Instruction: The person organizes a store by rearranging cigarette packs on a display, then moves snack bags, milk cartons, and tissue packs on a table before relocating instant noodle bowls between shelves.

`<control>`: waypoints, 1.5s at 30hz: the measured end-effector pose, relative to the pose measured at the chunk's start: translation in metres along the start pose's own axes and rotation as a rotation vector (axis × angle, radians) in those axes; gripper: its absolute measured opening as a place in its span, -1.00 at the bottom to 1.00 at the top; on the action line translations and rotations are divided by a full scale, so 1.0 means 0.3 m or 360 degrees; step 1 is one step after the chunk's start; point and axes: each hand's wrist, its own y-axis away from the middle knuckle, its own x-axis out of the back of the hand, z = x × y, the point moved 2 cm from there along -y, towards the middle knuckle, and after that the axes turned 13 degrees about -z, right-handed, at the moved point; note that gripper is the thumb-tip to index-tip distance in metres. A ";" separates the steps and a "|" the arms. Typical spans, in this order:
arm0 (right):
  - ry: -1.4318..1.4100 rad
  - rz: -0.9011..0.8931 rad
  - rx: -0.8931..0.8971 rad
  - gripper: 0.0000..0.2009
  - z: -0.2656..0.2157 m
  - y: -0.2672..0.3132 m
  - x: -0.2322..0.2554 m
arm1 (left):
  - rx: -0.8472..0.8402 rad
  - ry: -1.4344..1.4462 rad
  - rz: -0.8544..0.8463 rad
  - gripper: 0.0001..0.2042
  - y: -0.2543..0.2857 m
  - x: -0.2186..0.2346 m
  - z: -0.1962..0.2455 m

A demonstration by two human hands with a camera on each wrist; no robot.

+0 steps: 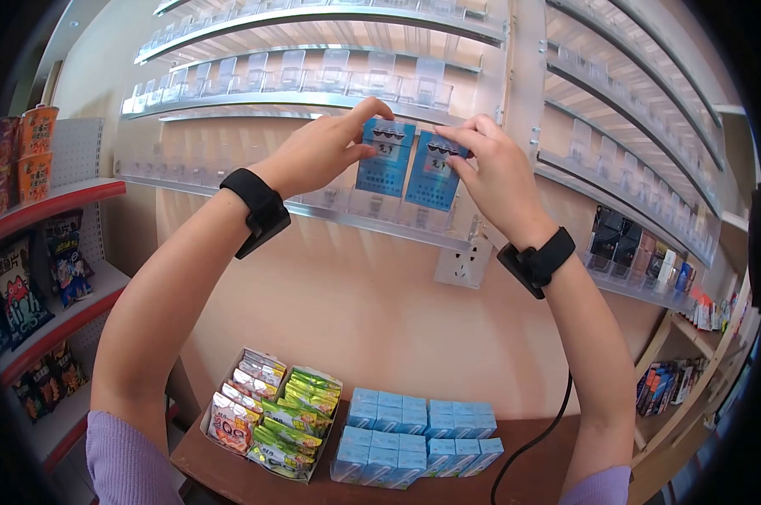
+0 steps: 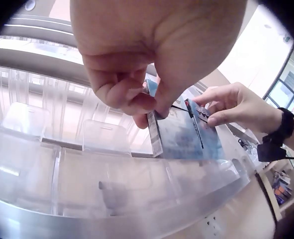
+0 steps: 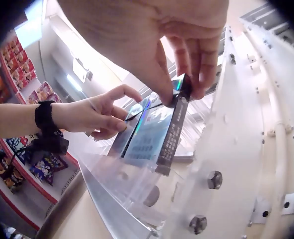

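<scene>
Clear shelf slots [image 1: 372,206] cross mid-frame; left hand [image 1: 321,151] pinches the left box [image 1: 385,158], right hand [image 1: 492,172] pinches the right box [image 1: 433,171]; both boxes sit half-slotted; best kept upright and pressed straight down.

The head view looks forward at the clear shelf [image 1: 330,210] from arm's length; both wrist views sit close beneath it, sharing the two blue packs [image 1: 407,164].
</scene>
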 end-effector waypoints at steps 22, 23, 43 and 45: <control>-0.0049 -0.0044 -0.0001 -0.73 0.003 -0.014 0.006 | -0.0028 0.0105 -0.0071 -0.66 -0.014 0.003 -0.010; -0.0049 -0.0043 0.0000 -0.73 0.002 -0.014 0.007 | -0.0038 0.0108 -0.0061 -0.66 -0.016 -0.002 -0.016; 0.0065 -0.0241 0.0008 -0.70 0.015 -0.008 -0.053 | 0.0138 0.0087 -0.0292 -0.69 0.011 0.000 0.003; 0.0011 -0.0258 0.0001 -0.72 0.025 -0.009 -0.055 | 0.0085 -0.0026 -0.0210 -0.69 0.010 0.004 0.005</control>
